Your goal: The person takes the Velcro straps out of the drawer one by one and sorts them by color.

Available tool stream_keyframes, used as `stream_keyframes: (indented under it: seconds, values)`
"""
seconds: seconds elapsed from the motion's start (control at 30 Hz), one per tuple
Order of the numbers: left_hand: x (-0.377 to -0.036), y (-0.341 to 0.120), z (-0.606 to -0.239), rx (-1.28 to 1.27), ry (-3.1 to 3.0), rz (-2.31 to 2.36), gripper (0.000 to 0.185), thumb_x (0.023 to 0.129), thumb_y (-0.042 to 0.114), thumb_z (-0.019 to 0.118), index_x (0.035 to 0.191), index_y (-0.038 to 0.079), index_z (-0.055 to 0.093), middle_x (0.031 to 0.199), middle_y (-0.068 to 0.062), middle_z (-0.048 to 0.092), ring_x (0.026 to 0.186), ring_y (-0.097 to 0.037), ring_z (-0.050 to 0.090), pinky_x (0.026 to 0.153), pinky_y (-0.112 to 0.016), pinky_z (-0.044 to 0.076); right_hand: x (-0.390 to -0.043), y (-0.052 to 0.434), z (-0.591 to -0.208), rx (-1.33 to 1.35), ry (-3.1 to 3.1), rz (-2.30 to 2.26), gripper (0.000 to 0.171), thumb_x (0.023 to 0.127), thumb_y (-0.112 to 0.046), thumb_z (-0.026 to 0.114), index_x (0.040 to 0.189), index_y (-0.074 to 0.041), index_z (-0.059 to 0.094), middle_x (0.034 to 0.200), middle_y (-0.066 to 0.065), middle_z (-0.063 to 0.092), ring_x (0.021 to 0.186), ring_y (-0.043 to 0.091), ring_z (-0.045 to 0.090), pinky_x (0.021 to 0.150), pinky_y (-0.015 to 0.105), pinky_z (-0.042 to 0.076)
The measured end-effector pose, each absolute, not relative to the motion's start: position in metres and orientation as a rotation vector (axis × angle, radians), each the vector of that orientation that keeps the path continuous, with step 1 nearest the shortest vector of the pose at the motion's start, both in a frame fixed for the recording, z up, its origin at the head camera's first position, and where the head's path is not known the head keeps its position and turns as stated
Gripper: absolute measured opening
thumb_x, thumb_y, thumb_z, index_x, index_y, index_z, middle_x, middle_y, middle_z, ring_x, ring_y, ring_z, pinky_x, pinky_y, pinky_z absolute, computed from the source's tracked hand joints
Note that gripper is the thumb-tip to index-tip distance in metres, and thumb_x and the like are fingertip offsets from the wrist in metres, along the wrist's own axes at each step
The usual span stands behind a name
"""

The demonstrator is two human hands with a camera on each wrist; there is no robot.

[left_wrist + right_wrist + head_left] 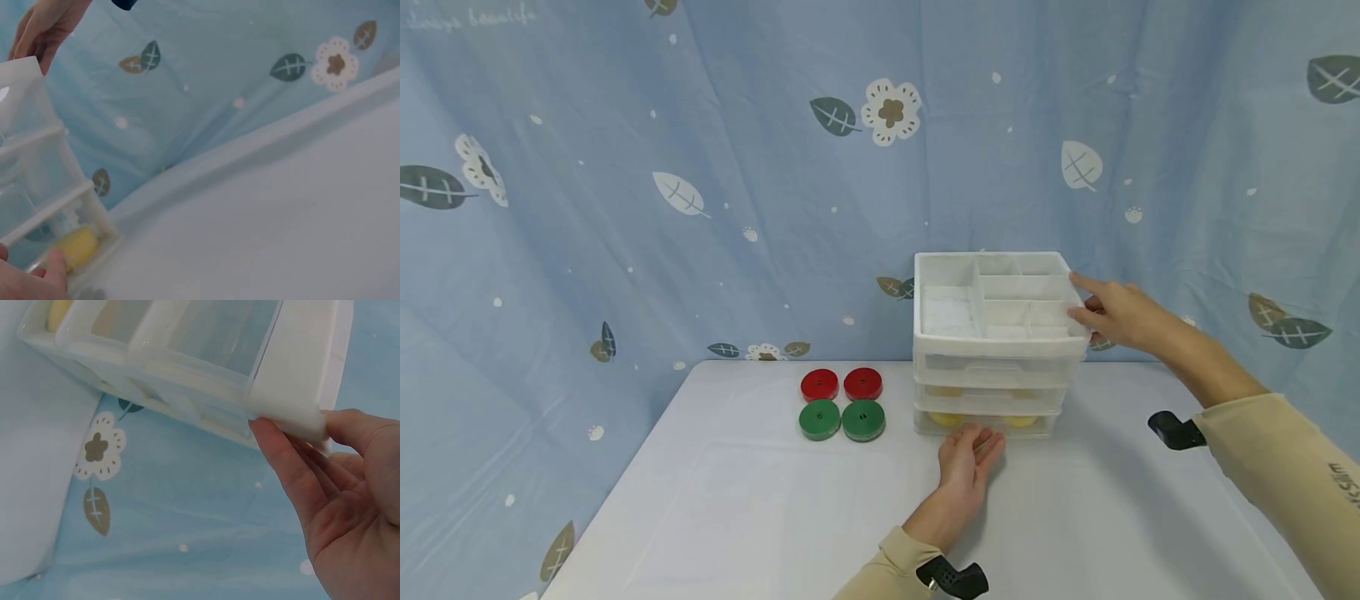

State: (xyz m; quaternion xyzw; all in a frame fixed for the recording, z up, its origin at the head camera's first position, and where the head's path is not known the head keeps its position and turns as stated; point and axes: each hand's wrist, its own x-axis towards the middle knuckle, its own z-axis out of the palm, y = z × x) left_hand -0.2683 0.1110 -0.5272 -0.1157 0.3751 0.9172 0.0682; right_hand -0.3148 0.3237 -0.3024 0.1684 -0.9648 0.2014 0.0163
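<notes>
A white drawer box with clear drawers stands at the back of the table, its top split into compartments. Through the front of the bottom drawer show yellow rounded things. My left hand is at that drawer's front, its fingers extended and fingertips right at the lower edge. My right hand holds the top rim at the right side, thumb on one face and fingers on the other, as the right wrist view of the hand shows.
Left of the box, two red discs lie behind two green discs, each with a small centre hole. The white table reaches back to a blue patterned curtain.
</notes>
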Motion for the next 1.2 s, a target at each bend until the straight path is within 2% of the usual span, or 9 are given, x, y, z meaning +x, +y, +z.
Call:
stream_keyframes:
  seconds: [0.17,0.4,0.6,0.7,1.0,1.2]
  values:
    - [-0.272,0.112,-0.528,-0.369,1.117,2.774,0.011,0.095,0.007,0.055,0.101,-0.001,0.052,0.103,-0.019,0.062,0.098,-0.028,0.07,0.095,-0.037,0.055,-0.315,0.324,-0.303,0.492,-2.996,0.657,0.072,0.101,-0.019,0.054,0.153,0.008,0.012,0.119,0.039,0.059,0.079,0.027,0.072,0.065,0.036,0.06]
    - [-0.274,0.116,-0.529,-0.341,1.099,2.78,0.022,0.097,0.008,0.052,0.114,-0.007,0.051,0.112,-0.023,0.063,0.105,-0.03,0.068,0.097,-0.037,0.054,-0.316,0.325,-0.305,0.438,-2.943,0.685,0.072,0.1,-0.025,0.057,0.153,0.005,0.02,0.121,0.039,0.058,0.085,0.034,0.072,0.065,0.038,0.061]
    - [-0.272,0.116,-0.528,-0.38,1.116,2.772,0.015,0.096,0.008,0.053,0.107,-0.003,0.052,0.102,-0.017,0.062,0.1,-0.028,0.069,0.095,-0.037,0.055,-0.317,0.33,-0.312,0.392,-2.895,0.792,0.073,0.098,-0.029,0.061,0.153,0.003,0.025,0.123,0.04,0.055,0.092,0.041,0.07,0.067,0.039,0.061]
    - [-0.271,0.115,-0.528,-0.394,1.106,2.769,0.013,0.096,0.008,0.054,0.106,-0.001,0.05,0.103,-0.016,0.059,0.102,-0.029,0.067,0.096,-0.038,0.055,-0.318,0.332,-0.313,0.36,-2.889,0.893,0.075,0.096,-0.032,0.063,0.154,-0.001,0.025,0.125,0.038,0.054,0.092,0.038,0.07,0.068,0.038,0.061]
    - [-0.275,0.121,-0.527,-0.41,1.017,2.804,0.029,0.102,0.01,0.047,0.124,-0.004,0.036,0.111,-0.021,0.054,0.111,-0.033,0.062,0.101,-0.04,0.052,-0.319,0.34,-0.312,0.242,-2.919,1.152,0.088,0.09,-0.046,0.066,0.158,-0.014,0.019,0.135,0.029,0.047,0.09,0.021,0.071,0.078,0.035,0.06]
    - [-0.279,0.126,-0.528,-0.447,1.011,2.835,0.022,0.102,0.01,0.047,0.119,-0.003,0.039,0.111,-0.021,0.055,0.109,-0.033,0.063,0.1,-0.043,0.052,-0.319,0.342,-0.313,0.269,-2.909,1.206,0.087,0.091,-0.044,0.067,0.158,-0.016,0.019,0.132,0.026,0.05,0.089,0.019,0.07,0.077,0.031,0.06]
